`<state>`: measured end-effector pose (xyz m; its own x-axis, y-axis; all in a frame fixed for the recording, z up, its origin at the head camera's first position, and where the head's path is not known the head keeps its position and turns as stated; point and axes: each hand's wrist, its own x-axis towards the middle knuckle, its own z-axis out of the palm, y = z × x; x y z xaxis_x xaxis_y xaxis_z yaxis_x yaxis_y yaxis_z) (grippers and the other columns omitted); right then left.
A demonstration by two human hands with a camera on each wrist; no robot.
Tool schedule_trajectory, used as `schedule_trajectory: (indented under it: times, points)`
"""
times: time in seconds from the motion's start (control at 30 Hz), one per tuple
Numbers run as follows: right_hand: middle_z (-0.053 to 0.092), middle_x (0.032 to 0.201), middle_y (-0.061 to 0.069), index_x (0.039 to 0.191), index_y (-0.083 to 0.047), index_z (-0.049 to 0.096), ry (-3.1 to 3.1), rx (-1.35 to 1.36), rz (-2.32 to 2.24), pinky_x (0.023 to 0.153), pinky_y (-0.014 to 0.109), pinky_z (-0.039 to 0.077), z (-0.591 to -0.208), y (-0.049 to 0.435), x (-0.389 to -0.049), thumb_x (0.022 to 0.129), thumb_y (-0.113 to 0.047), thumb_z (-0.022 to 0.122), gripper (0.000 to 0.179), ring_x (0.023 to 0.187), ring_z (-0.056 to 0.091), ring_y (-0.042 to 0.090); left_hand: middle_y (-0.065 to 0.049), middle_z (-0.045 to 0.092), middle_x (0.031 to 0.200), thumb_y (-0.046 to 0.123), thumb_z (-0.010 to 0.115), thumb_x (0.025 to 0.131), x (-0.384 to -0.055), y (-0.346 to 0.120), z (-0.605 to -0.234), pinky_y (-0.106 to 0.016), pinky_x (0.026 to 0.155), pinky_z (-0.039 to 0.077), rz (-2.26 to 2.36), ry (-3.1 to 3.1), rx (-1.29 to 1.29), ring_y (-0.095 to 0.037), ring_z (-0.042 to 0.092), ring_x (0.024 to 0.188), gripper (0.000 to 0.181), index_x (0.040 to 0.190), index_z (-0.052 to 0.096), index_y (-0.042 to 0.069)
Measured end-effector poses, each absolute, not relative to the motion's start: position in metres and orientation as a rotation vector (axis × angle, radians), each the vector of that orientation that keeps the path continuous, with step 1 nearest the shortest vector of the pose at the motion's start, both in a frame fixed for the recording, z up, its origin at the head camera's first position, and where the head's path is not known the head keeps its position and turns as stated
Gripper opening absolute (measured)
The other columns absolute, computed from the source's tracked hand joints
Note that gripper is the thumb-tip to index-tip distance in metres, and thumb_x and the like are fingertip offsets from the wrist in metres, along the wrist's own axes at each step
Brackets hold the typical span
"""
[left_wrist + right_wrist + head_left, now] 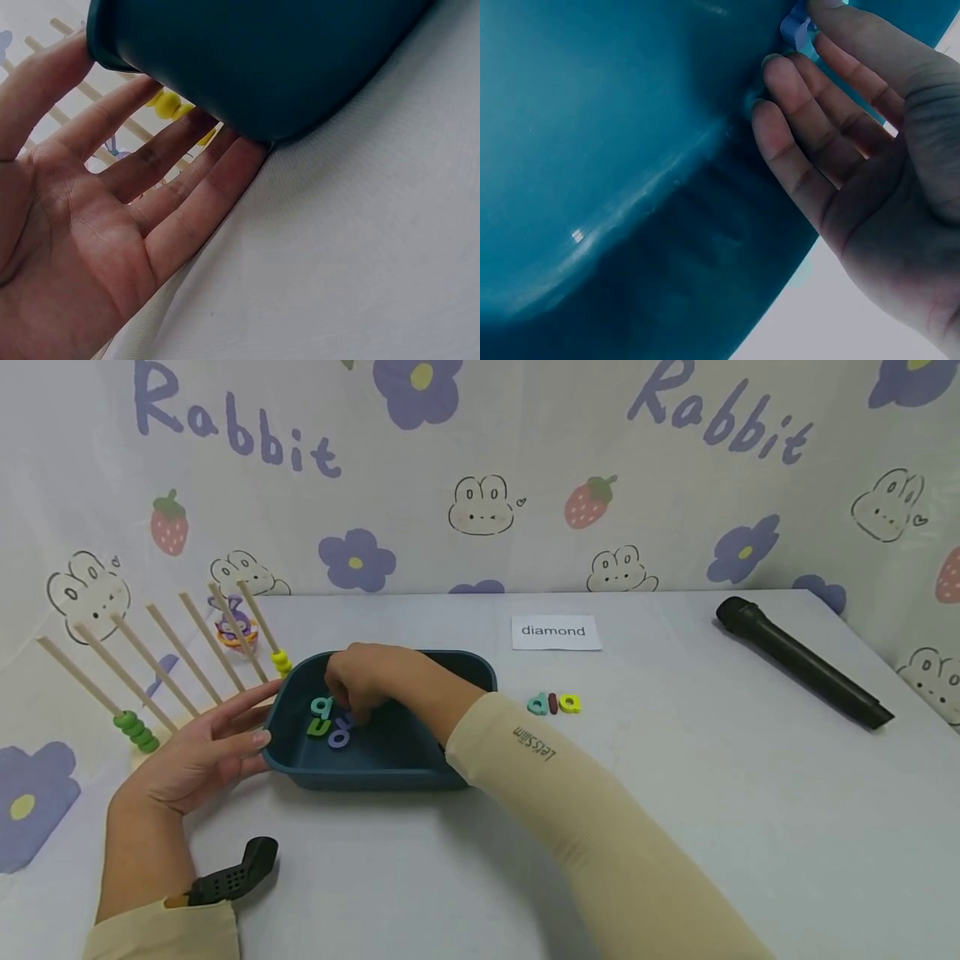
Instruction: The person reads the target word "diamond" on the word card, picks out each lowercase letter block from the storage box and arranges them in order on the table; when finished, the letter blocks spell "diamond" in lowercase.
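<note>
Smooth plastic bin point(375, 780) — glossy inside, wooden rods point(184, 654), paper card point(557, 632)

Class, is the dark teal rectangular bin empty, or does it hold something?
Not empty: the dark teal rectangular bin holds a small turquoise letter, a green letter and a purple letter, visible beside the right hand.

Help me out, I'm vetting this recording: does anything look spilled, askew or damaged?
Nothing looks spilled or damaged. The one mild oddity is the black microphone: it lies slanted on the right of the white table, well apart from the blue tray and small letters, and seems unrelated to them.
</note>
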<state>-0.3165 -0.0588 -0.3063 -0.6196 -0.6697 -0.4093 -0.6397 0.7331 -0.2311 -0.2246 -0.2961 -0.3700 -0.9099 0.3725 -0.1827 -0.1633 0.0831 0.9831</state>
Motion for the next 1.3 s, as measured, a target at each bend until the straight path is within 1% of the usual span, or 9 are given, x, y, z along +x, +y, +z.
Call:
schedule_trajectory:
  times: [0.2, 0.3, 0.43, 0.57, 0.7, 0.83, 0.97, 1.2, 1.3]
  points:
    - [0.065, 0.116, -0.002, 0.116, -0.017, 0.068, 2.42, -0.983, -0.093, 0.085, 0.026, 0.053, -0.307, -0.058, -0.318, 0.092, -0.017, 0.079, 0.027, 0.102, 0.06, 0.014, -0.02, 0.007, 0.172, 0.012, 0.058, 0.105, -0.225, -0.297, -0.371, -0.03, 0.095, 0.059, 1.882, 1.971, 0.208, -0.005, 0.063, 0.123, 0.067, 0.164, 0.03, 0.029]
    - [0.063, 0.119, 0.0, 0.12, -0.019, 0.067, 2.407, -0.943, -0.142, 0.08, 0.025, 0.055, -0.308, -0.056, -0.317, 0.092, -0.016, 0.078, 0.03, 0.096, 0.062, 0.014, -0.02, 0.007, 0.173, 0.012, 0.057, 0.105, -0.226, -0.298, -0.371, -0.03, 0.095, 0.059, 1.883, 1.97, 0.208, -0.005, 0.063, 0.123, 0.067, 0.164, 0.03, 0.029]
    - [0.058, 0.125, 0.0, 0.128, -0.027, 0.068, 2.386, -0.87, -0.239, 0.073, 0.025, 0.055, -0.306, -0.054, -0.317, 0.094, -0.016, 0.076, 0.036, 0.086, 0.064, 0.015, -0.02, 0.008, 0.172, 0.012, 0.057, 0.105, -0.226, -0.298, -0.371, -0.029, 0.095, 0.059, 1.887, 1.974, 0.205, -0.005, 0.063, 0.123, 0.067, 0.164, 0.03, 0.029]
    - [0.057, 0.127, 0.0, 0.124, -0.031, 0.071, 2.366, -0.857, -0.29, 0.07, 0.025, 0.051, -0.306, -0.051, -0.319, 0.097, -0.018, 0.073, 0.031, 0.082, 0.063, 0.015, -0.02, 0.009, 0.172, 0.012, 0.058, 0.105, -0.226, -0.297, -0.37, -0.03, 0.095, 0.059, 1.886, 1.98, 0.203, -0.005, 0.063, 0.122, 0.067, 0.164, 0.031, 0.029]
    - [0.06, 0.122, 0.0, 0.118, -0.029, 0.072, 2.345, -0.862, -0.302, 0.072, 0.027, 0.052, -0.307, -0.047, -0.321, 0.098, -0.02, 0.072, 0.022, 0.085, 0.064, 0.015, -0.021, 0.01, 0.171, 0.012, 0.058, 0.105, -0.225, -0.297, -0.37, -0.03, 0.095, 0.059, 1.884, 1.98, 0.208, -0.007, 0.064, 0.122, 0.067, 0.163, 0.031, 0.028]
    - [0.063, 0.115, 0.002, 0.117, -0.025, 0.068, 2.33, -0.874, -0.338, 0.077, 0.029, 0.056, -0.309, -0.044, -0.322, 0.097, -0.021, 0.074, 0.022, 0.089, 0.066, 0.016, -0.02, 0.009, 0.171, 0.011, 0.057, 0.105, -0.225, -0.297, -0.371, -0.03, 0.096, 0.059, 1.903, 1.96, 0.208, -0.008, 0.064, 0.123, 0.066, 0.163, 0.031, 0.028]
    - [0.063, 0.107, 0.005, 0.114, -0.02, 0.065, 2.288, -0.876, -0.411, 0.077, 0.03, 0.056, -0.31, -0.042, -0.323, 0.095, -0.017, 0.075, 0.022, 0.088, 0.063, 0.017, -0.019, 0.009, 0.171, 0.01, 0.056, 0.105, -0.224, -0.298, -0.371, -0.031, 0.096, 0.058, 1.916, 1.941, 0.21, -0.008, 0.064, 0.123, 0.066, 0.163, 0.031, 0.028]
    - [0.064, 0.104, 0.006, 0.108, -0.014, 0.063, 2.214, -0.846, -0.509, 0.077, 0.03, 0.058, -0.306, -0.033, -0.325, 0.094, -0.012, 0.074, 0.018, 0.086, 0.064, 0.018, -0.02, 0.01, 0.171, 0.011, 0.056, 0.105, -0.224, -0.296, -0.37, -0.031, 0.096, 0.059, 1.906, 1.953, 0.209, -0.009, 0.064, 0.123, 0.065, 0.163, 0.031, 0.028]
    - [0.065, 0.104, 0.007, 0.111, -0.014, 0.064, 2.204, -0.839, -0.517, 0.078, 0.03, 0.059, -0.303, -0.03, -0.327, 0.094, -0.011, 0.073, 0.019, 0.086, 0.066, 0.019, -0.019, 0.01, 0.171, 0.011, 0.056, 0.106, -0.225, -0.296, -0.37, -0.031, 0.097, 0.058, 1.905, 1.953, 0.211, -0.008, 0.063, 0.124, 0.065, 0.163, 0.031, 0.028]
